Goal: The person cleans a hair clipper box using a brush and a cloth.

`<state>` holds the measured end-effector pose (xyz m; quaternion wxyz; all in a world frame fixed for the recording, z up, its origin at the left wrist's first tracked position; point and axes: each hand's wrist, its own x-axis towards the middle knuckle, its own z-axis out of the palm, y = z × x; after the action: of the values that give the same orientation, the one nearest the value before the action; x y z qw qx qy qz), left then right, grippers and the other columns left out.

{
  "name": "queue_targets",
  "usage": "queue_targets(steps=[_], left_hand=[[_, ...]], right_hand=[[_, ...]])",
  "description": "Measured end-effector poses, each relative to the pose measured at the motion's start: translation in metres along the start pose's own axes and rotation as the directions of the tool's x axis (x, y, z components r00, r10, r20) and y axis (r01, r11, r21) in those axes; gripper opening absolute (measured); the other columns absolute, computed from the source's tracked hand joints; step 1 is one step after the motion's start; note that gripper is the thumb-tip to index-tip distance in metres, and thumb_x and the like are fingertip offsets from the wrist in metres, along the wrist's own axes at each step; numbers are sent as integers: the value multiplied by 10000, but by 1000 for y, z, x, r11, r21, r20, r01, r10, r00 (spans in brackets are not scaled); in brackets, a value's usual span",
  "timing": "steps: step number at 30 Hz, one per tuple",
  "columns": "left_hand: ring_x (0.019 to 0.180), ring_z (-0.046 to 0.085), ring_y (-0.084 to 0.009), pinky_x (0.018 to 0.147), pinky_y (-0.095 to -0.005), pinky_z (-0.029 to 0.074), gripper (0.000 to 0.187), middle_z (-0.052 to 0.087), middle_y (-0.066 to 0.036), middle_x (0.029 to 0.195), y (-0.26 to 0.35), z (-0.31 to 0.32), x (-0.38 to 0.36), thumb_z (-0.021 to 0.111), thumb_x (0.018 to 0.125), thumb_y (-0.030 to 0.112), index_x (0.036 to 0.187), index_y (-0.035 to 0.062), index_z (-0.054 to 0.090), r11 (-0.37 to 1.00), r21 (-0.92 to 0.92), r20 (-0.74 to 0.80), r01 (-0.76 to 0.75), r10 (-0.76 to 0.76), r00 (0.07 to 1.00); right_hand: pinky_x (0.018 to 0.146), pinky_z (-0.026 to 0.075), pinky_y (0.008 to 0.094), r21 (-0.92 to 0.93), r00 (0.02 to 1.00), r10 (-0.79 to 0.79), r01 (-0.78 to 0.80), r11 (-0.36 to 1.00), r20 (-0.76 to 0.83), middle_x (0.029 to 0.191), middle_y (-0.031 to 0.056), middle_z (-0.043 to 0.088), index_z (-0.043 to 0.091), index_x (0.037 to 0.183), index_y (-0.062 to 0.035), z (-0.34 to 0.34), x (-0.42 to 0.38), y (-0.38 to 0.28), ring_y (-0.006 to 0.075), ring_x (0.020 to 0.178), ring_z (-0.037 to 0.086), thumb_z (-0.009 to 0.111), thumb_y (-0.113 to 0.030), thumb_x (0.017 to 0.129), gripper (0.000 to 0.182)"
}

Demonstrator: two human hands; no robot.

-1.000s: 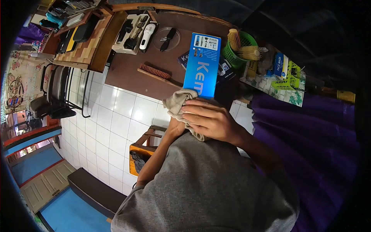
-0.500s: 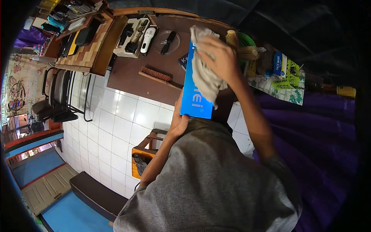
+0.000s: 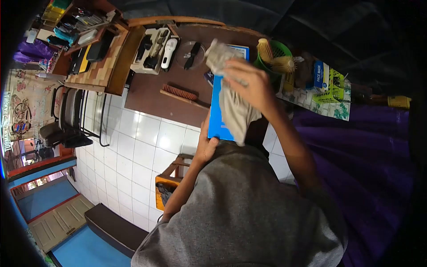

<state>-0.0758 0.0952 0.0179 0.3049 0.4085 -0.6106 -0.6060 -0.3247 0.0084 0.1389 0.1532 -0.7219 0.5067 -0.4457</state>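
Note:
A long blue box (image 3: 215,109) with a glossy face extends from my lap toward the brown counter. My left hand (image 3: 206,146) grips its near left end, the thumb over the near edge and the other fingers hidden along the side. Across the box's upper face lies a crumpled off-white cloth (image 3: 234,109), pinched from above by my right hand (image 3: 250,82). Much of the box's face and print is covered by the cloth. Left of the box, a wooden-handled brush (image 3: 180,92) rests on the counter, bristles up.
On the counter (image 3: 151,91) stand a tray of grooming tools (image 3: 149,51), a white hair clipper (image 3: 169,53) and a round clear dish (image 3: 180,55) holding a black brush. A green basket (image 3: 282,48) with round brushes and a face mask box (image 3: 319,75) are to the right.
My right hand and the cloth have shifted slightly left, and the cloth now covers the lettering near the box's close end. The far end of the box shows more. My left hand keeps its hold.

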Motion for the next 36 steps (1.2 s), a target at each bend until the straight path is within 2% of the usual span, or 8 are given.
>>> queue_targets(steps=[7, 11, 13, 19, 22, 28, 30, 36], left_hand=[[1448, 316, -318, 1175, -424, 239, 991, 323, -198, 1575, 4, 0, 6, 472, 918, 725, 1567, 11, 249, 998, -1, 6, -64, 64, 998], [1436, 330, -322, 1166, -424, 261, 991, 358, -203, 1542, -16, -1, 6, 489, 907, 732, 1553, 10, 279, 995, -32, -5, -99, 98, 995], [1413, 350, -336, 1156, -429, 274, 998, 385, -210, 1515, -11, -2, 2, 466, 906, 745, 1538, -8, 295, 993, 97, 7, 74, -74, 997], [1392, 364, -342, 1156, -427, 267, 993, 388, -216, 1512, -20, -4, -1, 448, 915, 741, 1530, -25, 296, 1000, -13, 10, -21, 21, 1000], [1409, 345, -337, 1166, -422, 244, 973, 361, -221, 1538, -12, -5, -1, 414, 936, 730, 1528, -32, 291, 1000, 5, 31, -25, 25, 999], [1425, 330, -336, 1166, -423, 249, 962, 354, -218, 1543, -15, -2, 0, 371, 949, 734, 1531, -27, 285, 1000, 7, -8, -22, 22, 1000], [1421, 336, -334, 1163, -422, 256, 971, 363, -215, 1535, -25, -5, 1, 365, 945, 744, 1531, -26, 282, 1000, 11, -12, -8, 9, 1000], [1416, 346, -326, 1158, -421, 267, 995, 390, -212, 1505, -16, 2, 1, 354, 931, 769, 1531, -21, 272, 999, 35, -39, 11, -9, 999]], right_hand=[[919, 552, 383, -230, 979, 18, -65, 971, -202, 1228, 96, 675, 742, 1097, -81, 1, 21, 8, 285, 1146, 645, 714, -156, 856, 254], [982, 546, 369, -2, 984, -37, 38, 999, 174, 1226, 80, 682, 752, 1133, -139, 4, -41, -47, 246, 1178, 638, 762, -138, 811, 323], [988, 549, 377, 72, 957, -256, 248, 966, 137, 1221, 76, 685, 757, 1112, -128, 17, -66, -64, 241, 1171, 643, 768, -120, 800, 313], [971, 564, 357, 5, 987, -85, 85, 996, 134, 1258, 74, 678, 765, 1072, -109, 4, -52, -45, 237, 1189, 639, 794, -145, 804, 272], [854, 595, 358, -95, 999, 45, -46, 994, -8, 1277, 35, 670, 759, 1114, -166, 0, -8, -3, 248, 965, 726, 755, -236, 860, 263], [949, 532, 393, -143, 974, 198, -212, 967, -107, 1296, 115, 650, 703, 1160, -11, -3, 41, 29, 311, 1130, 660, 712, -161, 883, 314], [962, 533, 385, -228, 993, -33, 6, 974, -116, 1302, 104, 647, 720, 1167, -64, 2, 27, 20, 297, 1161, 647, 708, -176, 889, 300], [1031, 527, 355, 77, 953, -204, 192, 978, 224, 1244, 48, 679, 762, 1099, -154, 18, -64, -63, 192, 1228, 609, 787, -157, 794, 305]])
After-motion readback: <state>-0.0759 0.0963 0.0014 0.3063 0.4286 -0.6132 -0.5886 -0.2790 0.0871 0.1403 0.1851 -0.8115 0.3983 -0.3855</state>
